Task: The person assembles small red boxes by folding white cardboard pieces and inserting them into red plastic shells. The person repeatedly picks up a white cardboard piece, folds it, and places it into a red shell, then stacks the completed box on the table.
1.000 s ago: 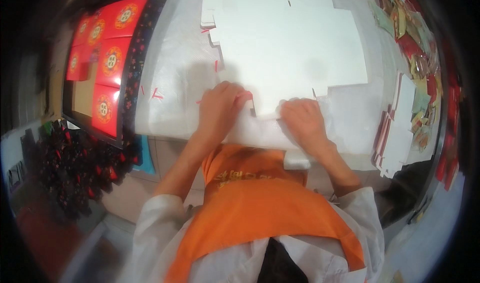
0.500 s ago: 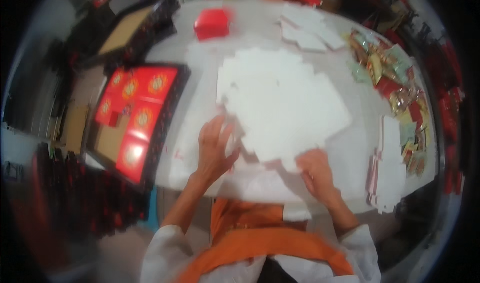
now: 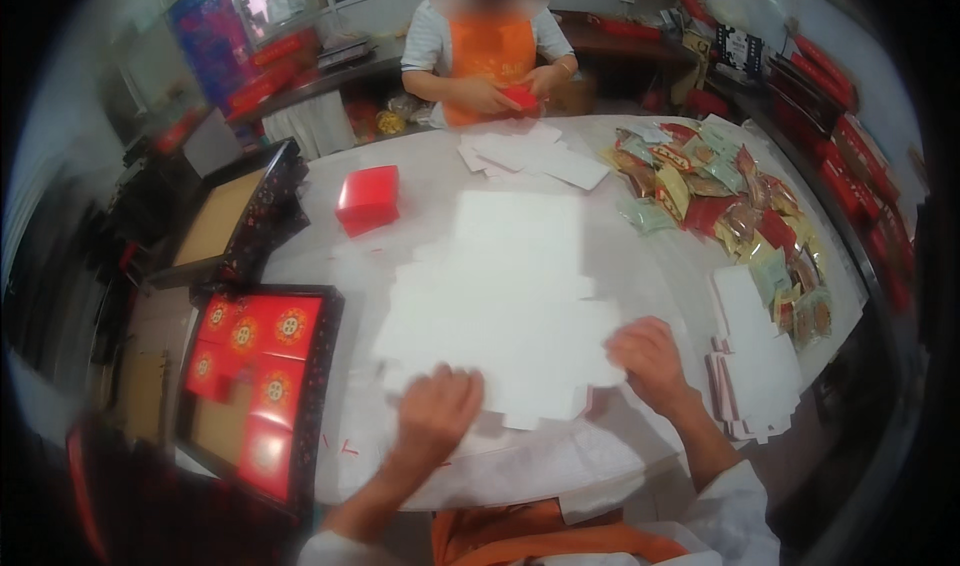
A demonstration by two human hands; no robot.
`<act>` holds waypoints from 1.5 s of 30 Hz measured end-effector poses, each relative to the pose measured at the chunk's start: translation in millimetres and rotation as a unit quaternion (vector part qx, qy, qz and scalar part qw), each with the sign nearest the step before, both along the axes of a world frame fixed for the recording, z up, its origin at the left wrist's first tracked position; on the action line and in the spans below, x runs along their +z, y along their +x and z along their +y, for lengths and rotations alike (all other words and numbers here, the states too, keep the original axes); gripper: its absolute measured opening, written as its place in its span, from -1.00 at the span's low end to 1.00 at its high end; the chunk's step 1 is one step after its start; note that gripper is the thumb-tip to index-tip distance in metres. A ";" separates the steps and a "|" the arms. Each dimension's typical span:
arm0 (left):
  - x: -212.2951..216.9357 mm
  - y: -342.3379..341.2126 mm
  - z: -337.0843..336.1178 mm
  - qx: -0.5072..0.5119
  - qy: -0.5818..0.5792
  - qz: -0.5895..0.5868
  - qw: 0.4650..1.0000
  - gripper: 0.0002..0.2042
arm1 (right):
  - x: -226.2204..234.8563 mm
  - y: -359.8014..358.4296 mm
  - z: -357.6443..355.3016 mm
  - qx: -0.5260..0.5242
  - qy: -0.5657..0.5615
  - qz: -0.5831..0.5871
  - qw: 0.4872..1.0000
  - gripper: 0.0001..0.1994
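Observation:
A large white cardboard box blank [image 3: 500, 306], with notched flaps along its edges, lies in front of me on the table. My left hand [image 3: 438, 414] is closed at its near left edge, fingers curled over the card. At the near right edge my right hand [image 3: 648, 361] pinches a flap between thumb and fingers. Whether there is more than one layer of card I cannot tell. Beyond the blank's left side stands a folded red box [image 3: 368, 198].
Left, a black tray [image 3: 325, 366] holds several red boxes [image 3: 278, 386]; another black tray [image 3: 285, 181] stands behind it. Wrapped snacks [image 3: 700, 176] are heaped right, near stacked blanks [image 3: 755, 346]. Across the table [image 3: 640, 266], a co-worker [image 3: 490, 51] holds a red piece behind more white blanks [image 3: 540, 151].
My view has tilted up, bringing the co-worker into sight. The large blank has turned and squared up in front of me. My left hand has closed onto its edge.

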State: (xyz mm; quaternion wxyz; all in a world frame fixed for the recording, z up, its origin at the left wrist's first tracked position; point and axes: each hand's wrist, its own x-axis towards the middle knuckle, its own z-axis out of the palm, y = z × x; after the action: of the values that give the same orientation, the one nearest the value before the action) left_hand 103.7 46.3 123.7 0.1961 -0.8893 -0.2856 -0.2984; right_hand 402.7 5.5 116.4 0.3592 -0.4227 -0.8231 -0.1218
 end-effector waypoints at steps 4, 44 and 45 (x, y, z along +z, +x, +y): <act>-86.8 8.8 -32.7 0.002 -0.104 0.141 0.984 -0.83 | -38.4 5.9 8.0 -0.013 -0.129 -0.074 0.989 -0.76; -86.6 -4.8 52.4 -0.047 -0.426 0.034 0.903 -0.64 | -47.4 -79.2 74.5 0.065 -0.604 -0.044 0.793 -0.75; -83.6 -3.8 44.2 -0.026 -0.407 0.094 0.908 -0.68 | -49.0 -80.2 64.5 0.061 -0.571 -0.045 0.817 -0.76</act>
State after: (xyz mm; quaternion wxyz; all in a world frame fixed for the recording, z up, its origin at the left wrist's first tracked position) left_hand 99.9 90.5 40.1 -0.1644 -0.9232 -0.3391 -0.0760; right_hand 322.5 70.0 67.4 0.0225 -0.4949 -0.7841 0.3738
